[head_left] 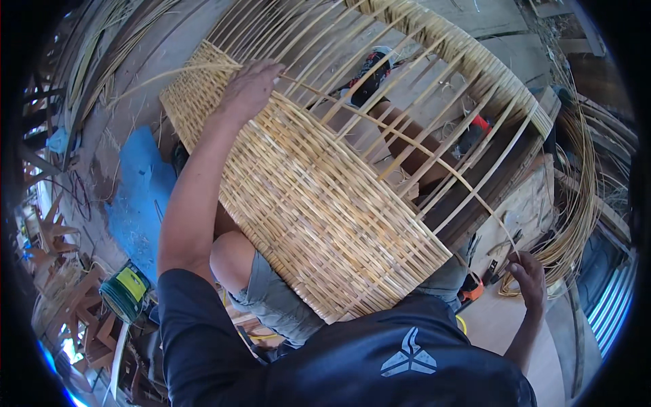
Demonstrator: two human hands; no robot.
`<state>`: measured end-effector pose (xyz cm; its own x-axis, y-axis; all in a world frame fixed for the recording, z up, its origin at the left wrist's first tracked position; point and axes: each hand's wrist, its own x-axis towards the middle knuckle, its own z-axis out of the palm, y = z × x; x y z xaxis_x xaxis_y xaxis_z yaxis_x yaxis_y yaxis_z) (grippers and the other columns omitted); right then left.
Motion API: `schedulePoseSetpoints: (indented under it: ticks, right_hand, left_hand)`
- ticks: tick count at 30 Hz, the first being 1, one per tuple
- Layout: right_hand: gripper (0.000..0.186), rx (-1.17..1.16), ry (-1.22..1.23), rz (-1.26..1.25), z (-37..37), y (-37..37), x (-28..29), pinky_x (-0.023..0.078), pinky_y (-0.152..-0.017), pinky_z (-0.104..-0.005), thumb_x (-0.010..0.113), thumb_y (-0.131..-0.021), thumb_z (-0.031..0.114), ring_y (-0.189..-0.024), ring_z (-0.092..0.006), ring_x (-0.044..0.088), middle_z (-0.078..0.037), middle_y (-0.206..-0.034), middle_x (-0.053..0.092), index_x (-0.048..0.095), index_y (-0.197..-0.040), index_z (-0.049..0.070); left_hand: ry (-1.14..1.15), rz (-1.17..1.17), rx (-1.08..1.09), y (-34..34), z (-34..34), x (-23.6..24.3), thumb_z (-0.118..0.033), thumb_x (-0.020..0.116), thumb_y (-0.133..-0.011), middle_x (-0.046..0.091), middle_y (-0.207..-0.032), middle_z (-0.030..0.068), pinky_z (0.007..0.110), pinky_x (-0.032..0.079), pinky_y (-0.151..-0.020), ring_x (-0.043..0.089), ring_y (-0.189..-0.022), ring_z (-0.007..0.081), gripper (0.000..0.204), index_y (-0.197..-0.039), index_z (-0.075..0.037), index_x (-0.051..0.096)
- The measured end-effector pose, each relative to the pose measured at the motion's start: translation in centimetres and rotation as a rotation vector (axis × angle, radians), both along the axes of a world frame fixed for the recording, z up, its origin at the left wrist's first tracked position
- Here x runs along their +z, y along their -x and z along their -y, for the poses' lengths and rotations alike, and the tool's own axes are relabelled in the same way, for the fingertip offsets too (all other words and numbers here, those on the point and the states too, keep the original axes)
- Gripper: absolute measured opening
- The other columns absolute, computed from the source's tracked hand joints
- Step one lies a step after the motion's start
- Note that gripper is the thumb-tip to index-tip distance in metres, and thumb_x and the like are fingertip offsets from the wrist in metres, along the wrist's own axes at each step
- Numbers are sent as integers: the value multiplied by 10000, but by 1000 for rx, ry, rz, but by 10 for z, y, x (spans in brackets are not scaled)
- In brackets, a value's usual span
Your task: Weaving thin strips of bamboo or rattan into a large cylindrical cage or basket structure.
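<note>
A woven rattan panel (325,210) lies slanted across my lap, its lower part tightly woven. Bare cane stakes (447,136) run from the weave's upper edge to a thick wrapped rim (468,44) at the far side. My left hand (249,91) is closed at the weave's upper left edge, gripping a long rattan strand (469,186). That strand crosses the stakes and bows down to the right, while its other end trails left past my wrist. Near the lower right, my right hand (530,278) pinches the strand between thumb and fingers, apart from the panel.
Loose coils of cane (586,217) hang at the right, beside a board with small tools. An orange tool (472,290) sits near my right thigh. Blue cloth (139,190), a green wire spool (127,292) and brown wooden pieces (88,312) are at the left.
</note>
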<state>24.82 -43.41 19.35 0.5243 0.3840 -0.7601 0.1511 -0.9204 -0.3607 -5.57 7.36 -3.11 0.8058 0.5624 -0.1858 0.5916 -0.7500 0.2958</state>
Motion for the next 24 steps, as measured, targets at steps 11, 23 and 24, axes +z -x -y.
schedulePoseSetpoints:
  ticks: [11, 23, 24]
  right_hand:
    - [448, -120, -83, -271, 6, 38, -29, 450, -703, -295, 509, -916, 398, -736, -156, 580, -79, -795, 633, 630, -924, -33]
    - [385, -232, -454, -334, 4, 51, -52, 436, -729, -281, 595, -871, 346, -825, -174, 560, -97, -843, 623, 642, -874, -37]
    - [367, -236, -431, -334, 6, 52, -51, 436, -731, -285, 601, -869, 332, -838, -176, 559, -97, -845, 623, 644, -865, -32]
  left_hand:
    - [-268, -390, 263, 95, -139, 46, -239, 472, -890, 639, -987, 200, 439, 458, -807, 600, -880, 360, 305, -999, -12, 644]
    - [-243, 4, -268, 6, 5, 18, -176, 470, -911, 416, -1380, 156, 407, 318, -1055, 406, -1251, 347, 276, -1119, -79, 623]
    - [-98, 26, -209, -1, 14, 17, -190, 497, -904, 407, -1393, 140, 395, 320, -1058, 406, -1258, 334, 271, -1117, -80, 622]
